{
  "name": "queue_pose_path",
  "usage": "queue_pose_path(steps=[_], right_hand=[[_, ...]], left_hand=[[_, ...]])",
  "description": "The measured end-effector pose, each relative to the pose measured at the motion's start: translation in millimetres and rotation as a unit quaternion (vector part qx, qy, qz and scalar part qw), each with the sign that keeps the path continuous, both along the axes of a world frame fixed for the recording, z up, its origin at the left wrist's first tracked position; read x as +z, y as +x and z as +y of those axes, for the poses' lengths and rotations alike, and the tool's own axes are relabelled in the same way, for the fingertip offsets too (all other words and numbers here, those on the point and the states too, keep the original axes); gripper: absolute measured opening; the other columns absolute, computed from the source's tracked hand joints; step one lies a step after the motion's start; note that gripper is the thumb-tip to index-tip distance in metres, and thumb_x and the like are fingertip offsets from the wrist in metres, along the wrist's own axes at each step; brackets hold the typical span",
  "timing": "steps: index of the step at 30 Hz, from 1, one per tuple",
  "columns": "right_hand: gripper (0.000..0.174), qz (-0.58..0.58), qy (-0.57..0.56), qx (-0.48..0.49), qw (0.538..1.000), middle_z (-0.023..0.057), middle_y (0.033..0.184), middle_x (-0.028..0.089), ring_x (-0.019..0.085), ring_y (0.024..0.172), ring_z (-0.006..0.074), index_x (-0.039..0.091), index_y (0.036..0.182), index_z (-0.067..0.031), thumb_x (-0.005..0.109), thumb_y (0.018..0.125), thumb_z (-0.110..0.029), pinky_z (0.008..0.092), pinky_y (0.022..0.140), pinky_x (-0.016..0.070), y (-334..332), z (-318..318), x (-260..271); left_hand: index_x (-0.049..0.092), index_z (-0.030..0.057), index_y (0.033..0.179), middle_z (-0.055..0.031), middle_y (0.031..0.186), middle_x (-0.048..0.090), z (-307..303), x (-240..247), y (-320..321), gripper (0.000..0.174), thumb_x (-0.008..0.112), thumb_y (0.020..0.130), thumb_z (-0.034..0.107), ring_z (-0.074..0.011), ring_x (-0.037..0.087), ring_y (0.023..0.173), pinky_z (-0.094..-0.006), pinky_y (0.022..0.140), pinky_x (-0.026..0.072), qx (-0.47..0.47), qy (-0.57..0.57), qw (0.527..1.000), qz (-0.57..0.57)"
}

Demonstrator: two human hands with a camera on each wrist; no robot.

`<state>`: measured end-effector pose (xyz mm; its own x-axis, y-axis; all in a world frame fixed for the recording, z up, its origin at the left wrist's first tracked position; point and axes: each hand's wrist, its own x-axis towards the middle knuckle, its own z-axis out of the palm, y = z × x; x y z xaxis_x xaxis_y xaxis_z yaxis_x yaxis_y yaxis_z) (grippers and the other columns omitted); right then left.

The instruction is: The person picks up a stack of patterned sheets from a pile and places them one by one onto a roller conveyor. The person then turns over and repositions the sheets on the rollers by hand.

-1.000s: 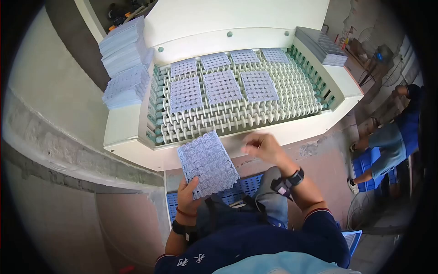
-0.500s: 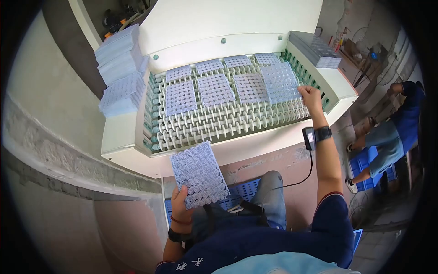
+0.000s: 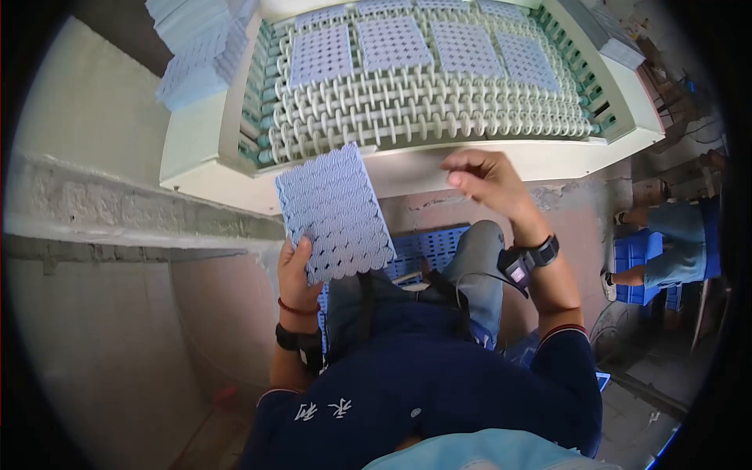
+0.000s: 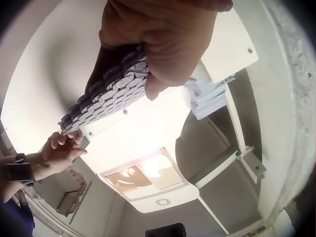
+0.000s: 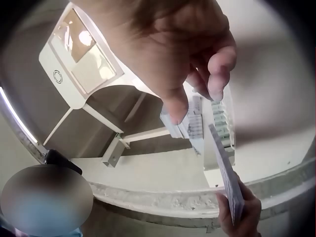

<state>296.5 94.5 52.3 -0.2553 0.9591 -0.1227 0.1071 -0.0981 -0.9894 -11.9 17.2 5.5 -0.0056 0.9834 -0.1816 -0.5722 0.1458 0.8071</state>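
While the left hand (image 3: 298, 270) grips the stack of perforated sheets (image 3: 335, 213) by its lower left corner, thumb on top, the head view shows the stack in the middle left of the frame. Its long axis runs from the hand up toward the front edge of the roller conveyor (image 3: 439, 117). The right hand (image 3: 486, 180) hangs to the right of the stack's upper end, near it but apart, fingers loosely bent and holding nothing. It is the nearer hand to the conveyor, where single sheets (image 3: 392, 43) lie flat in a row at the top of the frame.

From the left wrist, the left hand (image 4: 163, 44) fills the top, fingers curled under the stack (image 4: 106, 98), which slants to the lower left. The right hand (image 4: 61, 148) sits just past its far corner.

From the right wrist, the right hand (image 5: 182, 54) is empty, thumb close to the fingertips. The stack (image 5: 224, 173) stands edge-on below it at the lower right, held at its bottom by the left hand (image 5: 242, 212).
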Motion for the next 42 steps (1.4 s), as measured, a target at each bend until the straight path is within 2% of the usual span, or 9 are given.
queue_pose_path(steps=[5,11,15,17,23,34,36,41,42], right_hand=[[0.021,0.069,-0.101,0.076,0.990,0.0012,0.063,0.059,0.053,0.051,0.0047,0.064,0.087,0.0000,0.068,0.079,-0.019,0.0181,0.043,0.0401,-75,-33,-26],[0.014,0.054,-0.116,0.078,0.989,0.0004,0.058,0.057,0.053,0.049,0.0044,0.063,0.083,-0.0010,0.064,0.081,-0.015,0.0174,0.041,0.0405,-83,-42,-27],[0.012,0.082,-0.070,-0.030,0.994,0.0001,0.057,0.056,0.052,0.046,0.0049,0.063,0.083,-0.0003,0.062,0.083,-0.013,0.0169,0.040,0.0401,-58,-40,-22],[0.014,0.151,-0.023,-0.152,0.977,0.0009,0.056,0.055,0.050,0.044,0.0054,0.062,0.082,0.0007,0.061,0.083,-0.013,0.0168,0.038,0.0390,-38,-33,-23],[0.017,0.125,0.035,-0.249,0.960,0.0024,0.055,0.054,0.048,0.042,0.0061,0.061,0.082,0.0007,0.062,0.083,-0.016,0.0175,0.037,0.0376,-20,-12,-30],[0.020,0.099,-0.005,-0.072,0.992,0.0041,0.060,0.057,0.053,0.047,0.0074,0.061,0.088,0.0066,0.060,0.084,-0.013,0.0187,0.040,0.0422,-115,53,-14],[0.025,0.015,0.021,-0.056,0.998,0.0047,0.063,0.058,0.054,0.050,0.0082,0.060,0.093,0.0074,0.061,0.084,-0.016,0.0188,0.042,0.0442,-120,57,-14],[0.027,-0.007,0.017,-0.097,0.995,0.0067,0.069,0.061,0.057,0.053,0.0078,0.062,0.093,0.0051,0.062,0.082,-0.020,0.0191,0.041,0.0437,-99,18,-17],[0.026,0.004,-0.026,-0.043,0.999,0.0059,0.068,0.061,0.056,0.052,0.0072,0.062,0.092,0.0046,0.063,0.082,-0.019,0.0187,0.041,0.0433,-96,4,-12]], left_hand=[[0.051,-0.0009,0.113,-0.0133,0.106,0.060,4,0,2,0.031,0.050,0.088,0.017,-0.0225,0.060,0.092,-0.0354,0.079,0.0489,0.003,0.040,0.999,-0.016],[0.047,-0.0012,0.118,-0.0145,0.110,0.057,-5,-4,-7,0.034,0.047,0.090,0.018,-0.0239,0.059,0.093,-0.0364,0.080,0.0484,0.008,0.004,1.000,-0.006],[0.044,-0.0046,0.120,-0.0159,0.112,0.055,-11,-7,-14,0.040,0.042,0.091,0.022,-0.0257,0.057,0.098,-0.0371,0.082,0.0475,0.011,0.018,0.999,-0.039],[0.041,-0.0063,0.122,-0.0157,0.115,0.054,-11,-6,-21,0.040,0.037,0.091,0.020,-0.0249,0.056,0.102,-0.0366,0.087,0.0450,-0.035,0.002,0.995,-0.094],[0.038,-0.0126,0.122,-0.0232,0.116,0.052,-17,1,-30,0.055,0.049,0.079,0.020,-0.0303,0.055,0.104,-0.0375,0.090,0.0428,-0.104,0.051,0.982,-0.150],[0.045,-0.0103,0.117,-0.0197,0.109,0.057,-34,0,-34,0.048,0.055,0.077,0.014,-0.0270,0.058,0.095,-0.0354,0.084,0.0460,-0.020,0.038,0.997,-0.066],[0.046,-0.0084,0.117,-0.0181,0.109,0.057,-33,2,-32,0.044,0.055,0.079,0.012,-0.0256,0.058,0.096,-0.0348,0.083,0.0462,-0.019,0.036,0.996,-0.079],[0.045,-0.0061,0.119,-0.0165,0.111,0.057,-28,-9,-33,0.043,0.056,0.081,0.011,-0.0250,0.058,0.097,-0.0353,0.084,0.0463,-0.021,0.027,0.997,-0.062],[0.044,-0.0056,0.120,-0.0162,0.112,0.056,-24,-11,-32,0.044,0.056,0.081,0.012,-0.0247,0.057,0.098,-0.0357,0.084,0.0463,-0.031,0.024,0.998,-0.052]])
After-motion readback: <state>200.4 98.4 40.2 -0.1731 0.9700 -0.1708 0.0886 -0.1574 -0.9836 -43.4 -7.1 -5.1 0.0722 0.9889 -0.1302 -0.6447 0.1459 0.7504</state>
